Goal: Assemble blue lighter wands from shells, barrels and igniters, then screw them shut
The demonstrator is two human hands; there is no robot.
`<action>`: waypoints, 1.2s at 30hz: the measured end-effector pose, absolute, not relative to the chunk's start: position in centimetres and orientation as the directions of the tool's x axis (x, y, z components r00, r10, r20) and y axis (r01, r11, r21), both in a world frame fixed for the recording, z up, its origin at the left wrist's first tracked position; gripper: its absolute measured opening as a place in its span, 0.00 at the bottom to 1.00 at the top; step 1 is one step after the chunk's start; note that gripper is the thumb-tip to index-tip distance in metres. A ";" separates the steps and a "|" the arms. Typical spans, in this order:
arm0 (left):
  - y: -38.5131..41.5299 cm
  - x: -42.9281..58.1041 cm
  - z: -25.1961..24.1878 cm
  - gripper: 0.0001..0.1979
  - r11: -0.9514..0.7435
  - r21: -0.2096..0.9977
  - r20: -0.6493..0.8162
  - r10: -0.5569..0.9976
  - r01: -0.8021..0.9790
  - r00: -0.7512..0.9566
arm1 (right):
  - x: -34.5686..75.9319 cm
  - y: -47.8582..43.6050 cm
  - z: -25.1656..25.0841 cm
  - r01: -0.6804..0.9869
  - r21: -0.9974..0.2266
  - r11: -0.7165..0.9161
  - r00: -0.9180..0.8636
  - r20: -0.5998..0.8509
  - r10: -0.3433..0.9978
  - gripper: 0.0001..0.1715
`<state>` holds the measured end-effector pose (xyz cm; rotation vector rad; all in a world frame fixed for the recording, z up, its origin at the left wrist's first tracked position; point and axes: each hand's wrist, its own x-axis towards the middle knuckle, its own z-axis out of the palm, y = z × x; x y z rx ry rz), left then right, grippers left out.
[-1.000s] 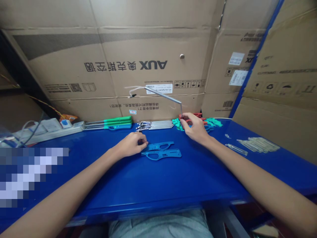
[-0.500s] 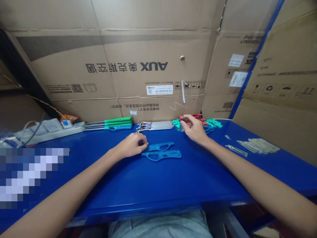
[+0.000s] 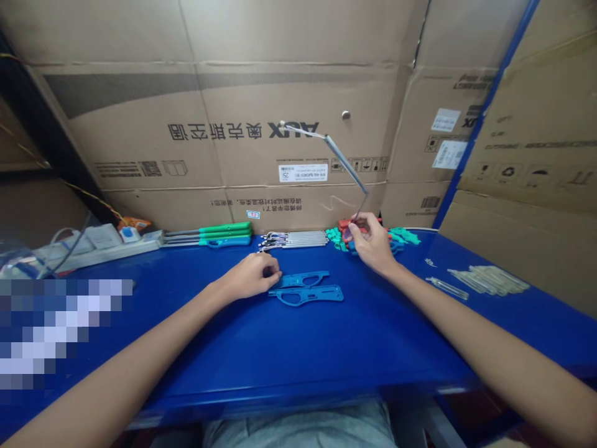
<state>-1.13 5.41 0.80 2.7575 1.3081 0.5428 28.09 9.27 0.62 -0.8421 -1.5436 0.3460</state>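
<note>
- Left hand [image 3: 252,275]: fingers curled closed, resting at the table's middle, just left of the blue frames; cannot tell whether anything small sits inside the curl
- Right hand [image 3: 368,242]: closed in a pinch around the lower end of a thin bent metal rod [image 3: 345,163], above the far edge of the table
- Thin bent metal rod: tilts up and to the left in front of the cardboard, with a fine pale wire at its upper tip
- Two flat blue plastic frames [image 3: 305,295]: lie one behind the other near the table's middle, close beside the left fingertips
- Heap of teal and red plastic parts [image 3: 336,235]: along the far edge, directly under the right hand, which hides part of it
- Row of green- and blue-handled metal rods [image 3: 224,229]: lies along the far edge, left of centre
- Bundle of silver metal tubes [image 3: 293,239]: lies along the far edge, between the green- and blue-handled rods and the heap
- Clear plastic tubes [image 3: 489,280]: lie in a loose group toward the right end of the table, with one lying apart [image 3: 448,288]
- White power strip [image 3: 97,242]: sits at the far left corner of the blue table [image 3: 373,348]
- Flattened brown cardboard boxes with AUX print [image 3: 242,130]: line the wall behind
</note>
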 end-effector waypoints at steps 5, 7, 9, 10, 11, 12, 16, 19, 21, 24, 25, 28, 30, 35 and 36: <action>5.3 -1.1 0.9 0.08 -0.638 0.187 0.287 0.763 0.747 0.580 | 27.9 9.2 0.7 0.293 -0.705 0.646 0.059 0.687 0.724 0.10; 5.2 -1.0 0.9 0.08 -0.641 0.188 0.286 0.760 0.744 0.583 | 27.8 9.0 0.7 0.288 -0.719 0.633 0.047 0.671 0.740 0.10; 5.3 -1.0 0.9 0.08 -0.644 0.191 0.286 0.758 0.741 0.586 | 27.8 8.8 0.8 0.294 -0.720 0.629 0.035 0.666 0.746 0.10; 5.3 -1.0 0.8 0.08 -0.645 0.191 0.286 0.757 0.740 0.587 | 27.7 8.7 0.8 0.305 -0.714 0.631 0.024 0.668 0.744 0.09; 5.3 -1.0 0.8 0.08 -0.647 0.190 0.288 0.756 0.739 0.588 | 27.7 8.6 0.8 0.322 -0.702 0.635 0.009 0.673 0.739 0.09; 5.3 -1.0 0.8 0.08 -0.647 0.188 0.290 0.755 0.739 0.588 | 27.6 8.5 0.8 0.344 -0.684 0.644 -0.012 0.682 0.731 0.08; 5.3 -1.0 0.8 0.09 -0.639 0.187 0.281 0.763 0.746 0.582 | 27.4 8.1 0.8 0.410 -0.582 0.702 -0.091 0.740 0.666 0.08; 5.4 -1.1 0.8 0.09 -0.630 0.188 0.268 0.771 0.753 0.578 | 27.4 8.0 0.8 0.450 -0.507 0.736 -0.105 0.788 0.607 0.07; 5.4 -1.1 0.7 0.10 -0.632 0.184 0.267 0.769 0.753 0.580 | 27.6 8.1 0.8 0.475 -0.474 0.741 -0.094 0.810 0.579 0.06; 5.3 -1.0 0.7 0.09 -0.633 0.180 0.268 0.768 0.753 0.582 | 27.8 8.5 0.8 0.423 -0.513 0.747 -0.042 0.813 0.581 0.07; 5.3 -1.0 0.7 0.09 -0.633 0.180 0.269 0.768 0.753 0.582 | 27.9 8.7 0.8 0.393 -0.533 0.749 -0.017 0.810 0.586 0.08; 5.3 -1.0 0.8 0.09 -0.634 0.180 0.269 0.767 0.752 0.583 | 28.1 9.2 0.7 0.363 -0.555 0.748 0.063 0.816 0.575 0.09; 5.3 -1.0 0.7 0.09 -0.635 0.182 0.270 0.766 0.750 0.583 | 28.4 9.4 0.7 0.390 -0.548 0.740 0.097 0.824 0.559 0.09; 5.4 -1.0 0.7 0.09 -0.636 0.189 0.271 0.766 0.748 0.583 | 28.8 9.5 0.8 0.503 -0.478 0.720 0.054 0.849 0.525 0.08; 5.4 -1.0 0.7 0.09 -0.635 0.189 0.272 0.767 0.749 0.582 | 28.8 9.4 0.8 0.526 -0.451 0.721 0.032 0.857 0.514 0.07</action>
